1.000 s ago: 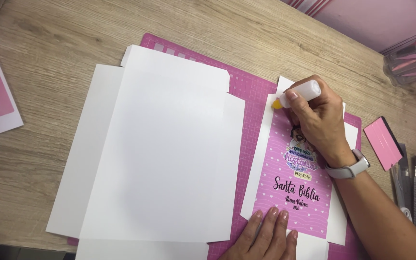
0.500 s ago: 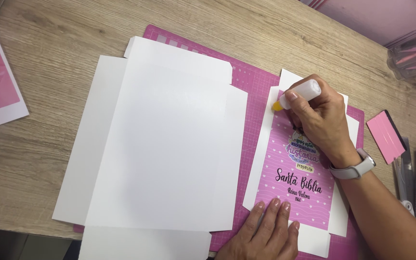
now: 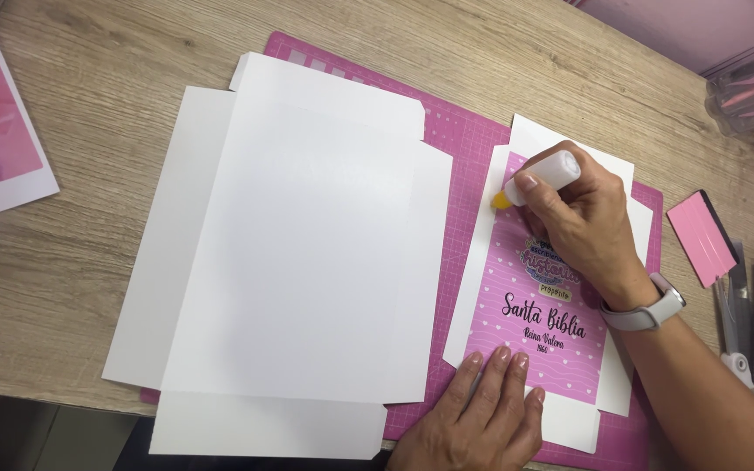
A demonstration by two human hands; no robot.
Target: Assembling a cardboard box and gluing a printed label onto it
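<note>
Right hand (image 3: 588, 228): right of centre, fingers closed round a white glue bottle (image 3: 541, 177), its yellow tip touching the pink card's upper left corner.
Left hand (image 3: 480, 412): bottom of frame, fingers flat and spread, pressing the pink card (image 3: 536, 324), gripping nothing.
Mat (image 3: 469, 139): pink, on the table (image 3: 89, 131).
White sheet (image 3: 298, 262): left of card.

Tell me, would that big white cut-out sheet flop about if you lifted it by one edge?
Probably it would sag a little. The white sheet looks like thin card lying flat, with flaps along its edges that would likely hinge. It seems light for its size, so a nudge could slide it across the pink mat. One end already overhangs the table.
</note>
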